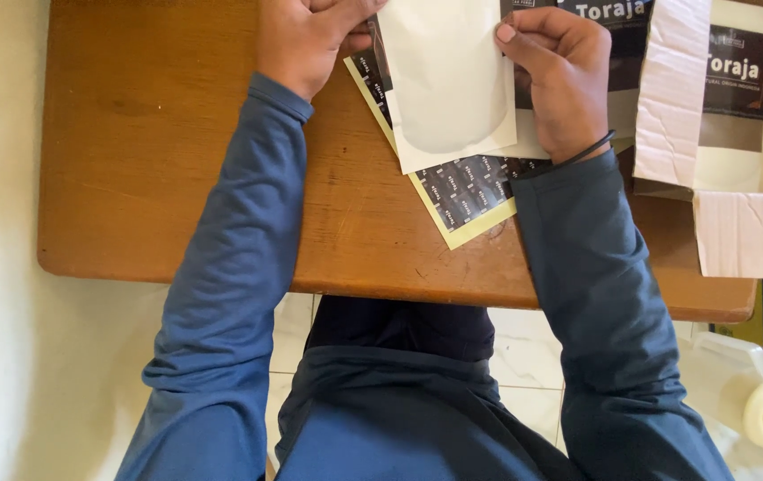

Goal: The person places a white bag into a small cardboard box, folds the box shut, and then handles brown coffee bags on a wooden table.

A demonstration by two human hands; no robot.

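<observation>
Fingers of the left hand (306,40) and right hand (560,76) pinch the upper edges of a white stand-up pouch (448,80), held at twelve o'clock over a sticker sheet (466,196) on the wooden table (150,160), cardboard box (720,134) at three o'clock.

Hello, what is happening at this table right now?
A person in blue sleeves sits at a wooden table and holds a white pouch with both hands, the left hand at its upper left corner and the right hand at its right edge. Under it lies a sheet of dark stickers. An open cardboard box stands at the right.
</observation>
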